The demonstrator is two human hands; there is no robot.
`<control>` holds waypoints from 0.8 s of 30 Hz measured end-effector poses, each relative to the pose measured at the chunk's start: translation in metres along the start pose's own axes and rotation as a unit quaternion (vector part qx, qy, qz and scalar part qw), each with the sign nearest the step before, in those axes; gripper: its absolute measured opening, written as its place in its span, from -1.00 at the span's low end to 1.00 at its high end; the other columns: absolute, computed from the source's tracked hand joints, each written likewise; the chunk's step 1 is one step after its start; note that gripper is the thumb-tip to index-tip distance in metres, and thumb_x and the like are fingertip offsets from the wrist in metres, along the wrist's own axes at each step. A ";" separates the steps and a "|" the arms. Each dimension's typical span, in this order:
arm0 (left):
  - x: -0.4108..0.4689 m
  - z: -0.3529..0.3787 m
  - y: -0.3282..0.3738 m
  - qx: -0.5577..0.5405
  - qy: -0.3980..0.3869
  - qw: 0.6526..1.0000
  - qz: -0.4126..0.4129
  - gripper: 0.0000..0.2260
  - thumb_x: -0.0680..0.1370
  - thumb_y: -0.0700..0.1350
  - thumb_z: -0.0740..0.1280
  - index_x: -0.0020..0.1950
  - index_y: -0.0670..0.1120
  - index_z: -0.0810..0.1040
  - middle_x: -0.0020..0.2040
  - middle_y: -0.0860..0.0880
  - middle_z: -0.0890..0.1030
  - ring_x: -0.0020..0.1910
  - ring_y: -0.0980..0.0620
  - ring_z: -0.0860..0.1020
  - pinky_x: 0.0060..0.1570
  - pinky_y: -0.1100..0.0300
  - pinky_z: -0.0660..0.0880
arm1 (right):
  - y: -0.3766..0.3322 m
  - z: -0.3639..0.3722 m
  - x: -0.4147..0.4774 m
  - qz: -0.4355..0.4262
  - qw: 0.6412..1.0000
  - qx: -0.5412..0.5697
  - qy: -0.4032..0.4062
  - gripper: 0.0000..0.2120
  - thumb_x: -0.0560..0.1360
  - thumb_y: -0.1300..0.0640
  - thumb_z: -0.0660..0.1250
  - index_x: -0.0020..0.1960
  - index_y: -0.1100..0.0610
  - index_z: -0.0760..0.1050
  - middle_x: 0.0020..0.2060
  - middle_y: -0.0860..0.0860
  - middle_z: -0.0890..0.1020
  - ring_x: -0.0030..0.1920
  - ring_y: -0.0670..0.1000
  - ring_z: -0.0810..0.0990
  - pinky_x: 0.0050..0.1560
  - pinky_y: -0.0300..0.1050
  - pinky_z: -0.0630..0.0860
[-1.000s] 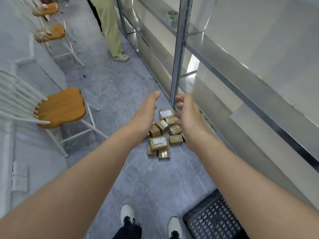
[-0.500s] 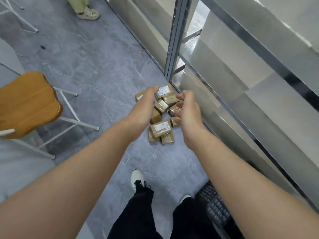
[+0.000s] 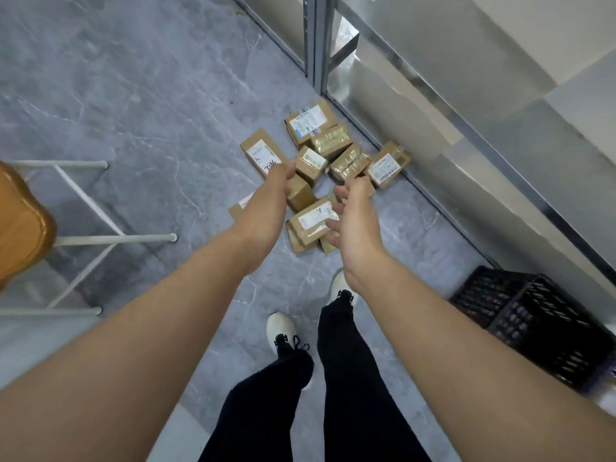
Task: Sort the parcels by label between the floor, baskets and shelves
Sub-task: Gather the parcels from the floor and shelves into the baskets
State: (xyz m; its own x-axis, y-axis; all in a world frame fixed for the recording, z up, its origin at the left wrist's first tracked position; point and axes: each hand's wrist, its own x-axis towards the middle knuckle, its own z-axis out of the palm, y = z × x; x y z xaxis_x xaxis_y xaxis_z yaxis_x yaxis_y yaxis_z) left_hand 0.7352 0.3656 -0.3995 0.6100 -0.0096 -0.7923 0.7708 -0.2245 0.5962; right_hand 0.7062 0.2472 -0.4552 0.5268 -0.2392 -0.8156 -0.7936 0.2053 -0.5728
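The parcels (image 3: 320,168) lie in a loose heap on the grey floor (image 3: 133,95), just beside the foot of the metal shelves (image 3: 433,95). They are small brown cardboard boxes, some with white labels, some wrapped in shiny tape. The print on the labels is too small to read; only some handwriting shows on the box at the left edge of the heap, and the left hand (image 3: 266,208) covers part of it. One parcel at the right touches the lowest rail of the shelves. A few parcels are hidden under the two hands, so the number of them cannot be counted.

The left hand reaches over the heap with its back to the camera; its fingers are hidden behind it, so I cannot tell how far they are spread or if they touch a box. The right hand (image 3: 353,221) is over the near parcels, palm turned inward, fingers loosely spread, and it holds nothing.

Below the arms, black trousers and white shoes (image 3: 281,328) stand on the floor; one shoe is mostly behind the right wrist. A black basket (image 3: 533,321) stands at the right beside the shelves, partly cut off by the right arm. At the left edge a chair (image 3: 26,225) with a wooden seat and white legs is cut off by the frame.
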 end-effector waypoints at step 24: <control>0.370 0.035 -0.173 0.173 -0.100 0.975 -0.100 -0.63 0.68 0.21 0.01 0.25 0.13 0.54 0.21 0.09 0.55 0.14 0.11 0.45 0.13 0.21 0.29 | 0.205 0.063 0.296 0.203 0.961 0.137 0.131 -0.65 0.73 -0.14 0.06 -0.05 -0.16 0.58 -0.14 -0.17 0.70 0.06 -0.04 0.61 0.43 0.16 0.54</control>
State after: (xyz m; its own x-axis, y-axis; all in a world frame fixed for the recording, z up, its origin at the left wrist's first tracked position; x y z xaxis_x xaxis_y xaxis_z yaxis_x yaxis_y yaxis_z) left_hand 0.8211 0.3666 -0.8008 0.3782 -0.1140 -0.9187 0.7413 -0.5571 0.3743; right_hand 0.7185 0.2779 -0.8185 0.0674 -0.3103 -0.9483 -0.7879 0.5665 -0.2414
